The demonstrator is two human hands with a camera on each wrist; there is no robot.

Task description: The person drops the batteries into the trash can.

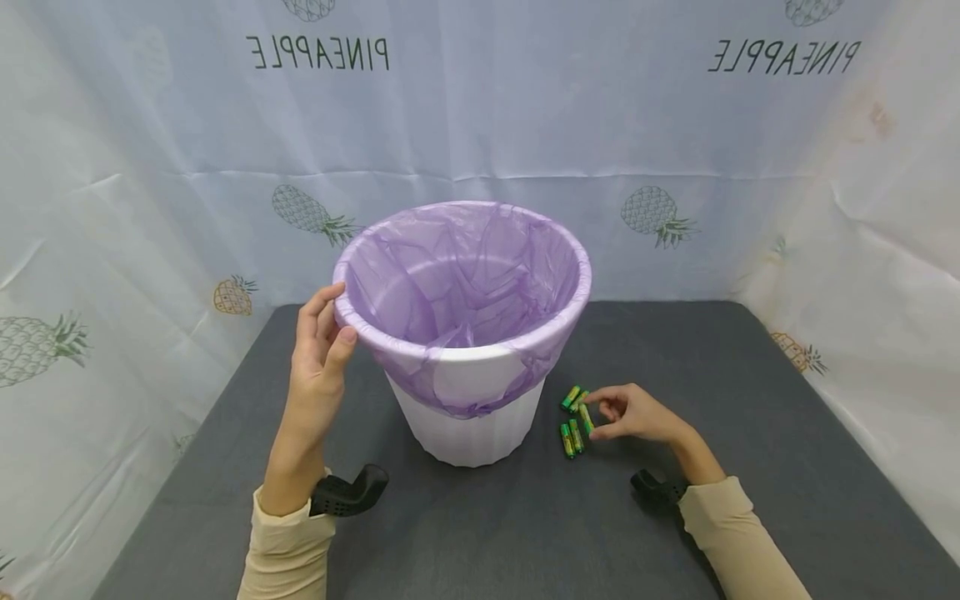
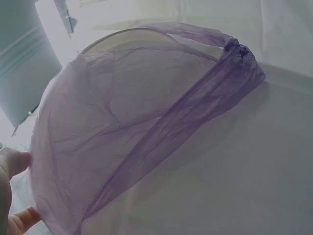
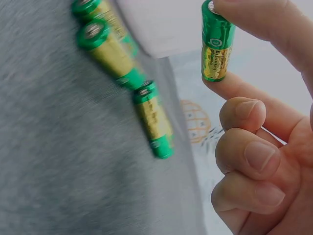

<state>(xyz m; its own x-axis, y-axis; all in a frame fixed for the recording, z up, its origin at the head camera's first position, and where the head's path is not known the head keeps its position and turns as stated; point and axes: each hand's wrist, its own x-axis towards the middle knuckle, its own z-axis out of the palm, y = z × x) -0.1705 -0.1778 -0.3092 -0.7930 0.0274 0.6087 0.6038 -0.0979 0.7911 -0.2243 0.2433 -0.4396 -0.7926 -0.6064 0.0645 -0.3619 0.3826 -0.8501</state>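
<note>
A white bin point(image 1: 472, 425) lined with a purple bag point(image 1: 465, 283) stands in the middle of the grey mat point(image 1: 750, 400). My left hand point(image 1: 330, 321) rests against the outside of its rim with fairly straight fingers, whose tips point(image 2: 14, 161) touch the bag point(image 2: 122, 127) in the left wrist view. To the right of the bin my right hand point(image 1: 600, 412) pinches a green-and-yellow battery point(image 1: 586, 419) point(image 3: 216, 49) end to end between thumb and forefinger, just above the mat. Several more batteries point(image 1: 572, 437) point(image 3: 154, 120) lie loose beside it.
A pineapple-print cloth point(image 1: 150, 208) walls in the mat at the back and on both sides. Black wrist mounts point(image 1: 348, 492) sit at both cuffs. Bare mat stretches to the right of the batteries and along the front.
</note>
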